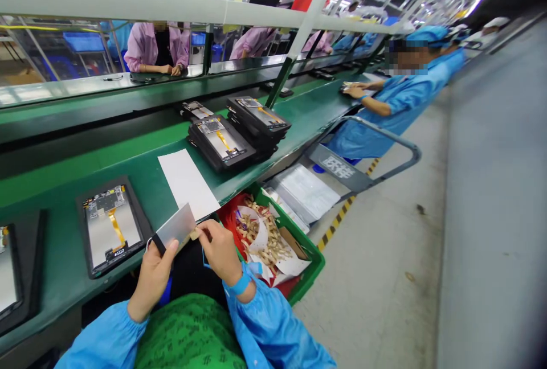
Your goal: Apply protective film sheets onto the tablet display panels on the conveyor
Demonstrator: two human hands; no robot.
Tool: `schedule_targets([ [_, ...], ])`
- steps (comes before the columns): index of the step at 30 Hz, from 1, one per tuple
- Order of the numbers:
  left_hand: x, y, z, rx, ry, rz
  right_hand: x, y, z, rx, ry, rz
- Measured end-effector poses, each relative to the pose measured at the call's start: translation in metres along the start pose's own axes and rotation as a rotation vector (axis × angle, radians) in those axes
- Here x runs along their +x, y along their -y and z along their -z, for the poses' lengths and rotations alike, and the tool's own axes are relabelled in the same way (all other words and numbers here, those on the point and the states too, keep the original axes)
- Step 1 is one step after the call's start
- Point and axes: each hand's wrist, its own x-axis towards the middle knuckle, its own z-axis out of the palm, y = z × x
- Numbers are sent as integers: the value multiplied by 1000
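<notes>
My left hand point(150, 279) is closed round one end of a flat silver battery pack point(176, 225) with a black band, held up tilted just off the bench edge. With thumb and finger, my right hand point(221, 250) pinches a small tan strip point(195, 234) at the pack's right corner. Whether the strip is still stuck to the pack cannot be made out. Left of my hands, an open tablet point(98, 232) with an orange flex cable lies on a black pad. A white paper sheet point(188, 181) lies just beyond the pack.
Stacked open tablets point(222, 144) stand farther along the green bench point(55, 198). Another tablet point(8, 266) is at far left. A green crate point(310, 278) with tan scraps sits beside my right arm. A cart point(359, 172) and a co-worker in blue point(397, 95) are beyond.
</notes>
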Motion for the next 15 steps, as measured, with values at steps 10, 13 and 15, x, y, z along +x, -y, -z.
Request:
schedule_targets([
  [10,14,-23,-39,-430,20,197,-34,-45,48,-278,-158,201],
  [13,17,-29,-32,-510,30,323,-55,-110,99,-514,-188,-148],
  [15,15,-26,-27,-487,9,351,-63,-139,118,-722,-37,-363],
])
